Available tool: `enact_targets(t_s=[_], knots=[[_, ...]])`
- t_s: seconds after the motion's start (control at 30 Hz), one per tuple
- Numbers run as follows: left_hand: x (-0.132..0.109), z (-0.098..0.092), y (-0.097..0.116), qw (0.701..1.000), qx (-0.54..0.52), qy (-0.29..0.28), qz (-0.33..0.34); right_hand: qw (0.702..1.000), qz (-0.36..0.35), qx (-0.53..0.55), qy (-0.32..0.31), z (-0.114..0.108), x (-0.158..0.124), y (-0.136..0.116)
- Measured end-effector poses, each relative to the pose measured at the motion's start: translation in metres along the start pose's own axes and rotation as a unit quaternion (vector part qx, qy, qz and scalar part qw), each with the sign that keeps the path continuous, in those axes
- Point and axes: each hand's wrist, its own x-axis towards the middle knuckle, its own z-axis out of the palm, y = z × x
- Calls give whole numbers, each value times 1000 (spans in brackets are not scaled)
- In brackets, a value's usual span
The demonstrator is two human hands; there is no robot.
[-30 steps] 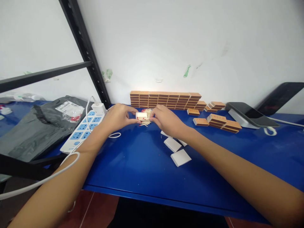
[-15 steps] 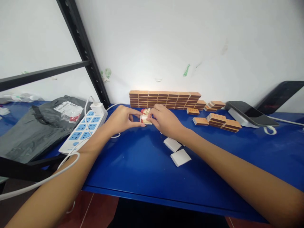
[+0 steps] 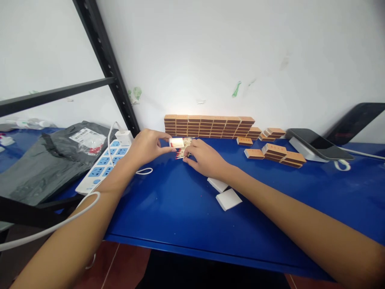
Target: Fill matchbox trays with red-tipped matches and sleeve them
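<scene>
Between thumb and fingers, my left hand (image 3: 148, 146) grips a small white matchbox tray (image 3: 176, 143) with red-tipped matches showing inside it. Loose matches (image 3: 180, 154) with red heads lie in a pile on the blue table, just right of and below the tray. My right hand (image 3: 206, 157) is over that pile, thumb and fingers pinched at the matches' plain ends. Two white pieces like matchbox trays (image 3: 229, 200) rest on the table below my right wrist.
Stacked matchboxes (image 3: 207, 126) form a row along the wall. More matchboxes (image 3: 274, 150) sit to the right, near a phone (image 3: 319, 142) on a white stand. At left are a power strip (image 3: 104, 162) with white cables, a grey plastic bag (image 3: 54, 160) and a black metal frame (image 3: 112, 76).
My left hand has shifted left and slightly up with the tray, away from my right hand. My right hand has dropped a little toward the loose matches, uncovering more of the pile.
</scene>
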Motion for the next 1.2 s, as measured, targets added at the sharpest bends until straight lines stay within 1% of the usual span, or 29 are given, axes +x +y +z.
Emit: enact_targets(t_s=[0.23,0.47,0.77,1.0,1.2], knots=[[0,1,-1,1000,7,3,1,1000,8,17,-12,1,2,-4],[-1,2,-3,1000,8,-1,4,1000,-2,13,-18,0,1,-2],[0,2,-3,1000,10,-2,10,1000,-1,13,-16,-3,0,-6],[0,2,-3,1000,13,-6,5,999,8,28,-25,1,2,-6],[0,3,-3,1000,10,-4,3,999,5,35,-18,1,2,-6]])
